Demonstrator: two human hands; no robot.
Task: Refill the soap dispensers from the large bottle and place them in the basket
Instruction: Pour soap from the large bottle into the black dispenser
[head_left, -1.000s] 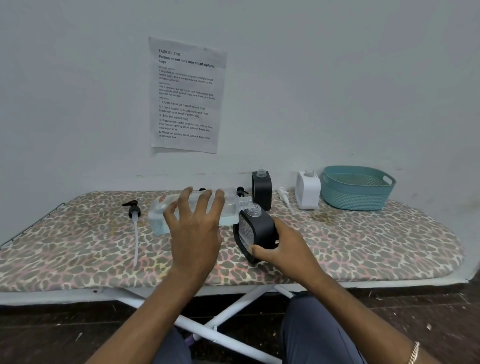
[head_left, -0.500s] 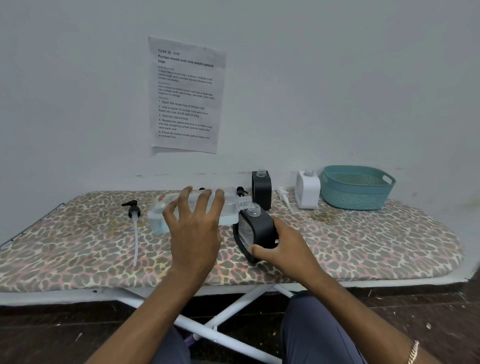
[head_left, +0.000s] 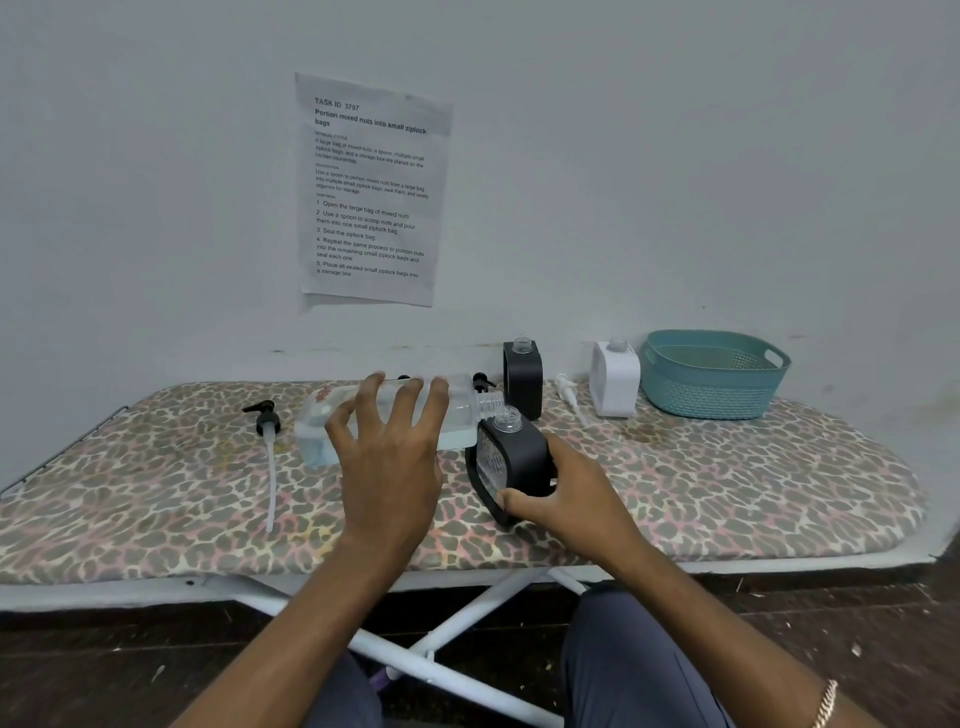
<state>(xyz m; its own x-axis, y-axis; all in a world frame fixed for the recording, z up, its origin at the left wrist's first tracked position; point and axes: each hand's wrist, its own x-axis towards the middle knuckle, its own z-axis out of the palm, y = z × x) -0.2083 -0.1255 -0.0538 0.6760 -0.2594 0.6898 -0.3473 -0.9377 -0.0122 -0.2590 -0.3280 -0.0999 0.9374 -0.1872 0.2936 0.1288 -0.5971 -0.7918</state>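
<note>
Pouring step, I judge: the left hand (head_left: 389, 467) has its grip curled round the large clear plastic bottle (head_left: 460, 418), the right hand (head_left: 571, 499) clasps the tilted black square soap dispenser (head_left: 519, 452); next, tip the bottle's mouth over its neck.

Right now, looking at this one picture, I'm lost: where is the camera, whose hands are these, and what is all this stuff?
There is no machine here: a person wears a camera on the head, so you look down at their own hands. The left hand grips a large clear plastic bottle, held on its side. The right hand holds a tilted black square soap dispenser, its open mouth by the bottle's neck. Below is a leopard-print ironing board. On it lie a black pump with a white tube and a white pump; a second black dispenser and a white dispenser stand uncapped at the back, beside a teal plastic basket.
</note>
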